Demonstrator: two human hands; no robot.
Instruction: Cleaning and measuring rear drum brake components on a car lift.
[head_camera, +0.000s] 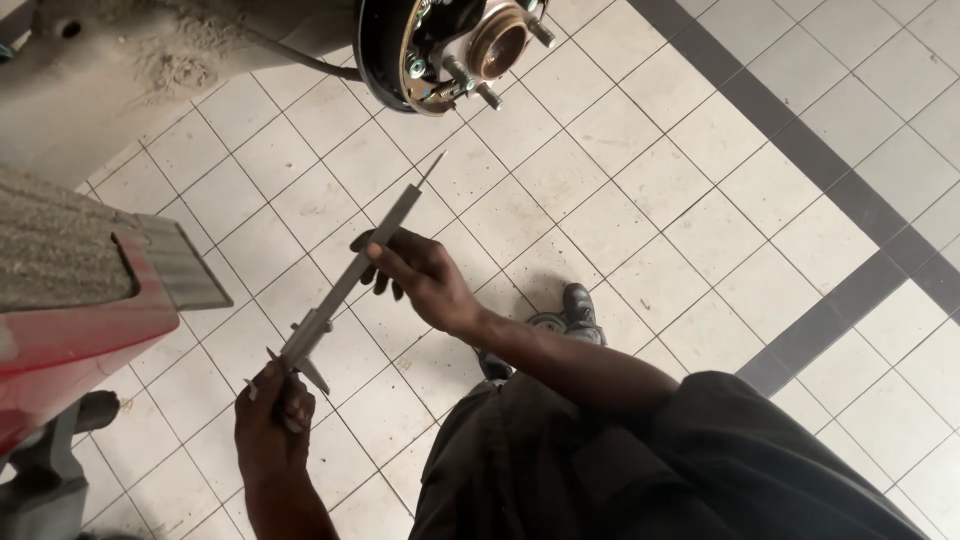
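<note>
A red vehicle body (70, 330) is sitting at left, a bare wheel hub (450, 45) hanging above the tiled floor (650, 200). The right hand (425, 275) is gripping the vernier caliper (345, 285) mid-beam; the left hand (268, 425) is pinching its jaw end.

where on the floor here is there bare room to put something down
Open tiled floor lies right of the caliper, between the wheel hub above and the dark tile stripe. It is crowded by the left hand, right hand, shoe and red car body.
</note>
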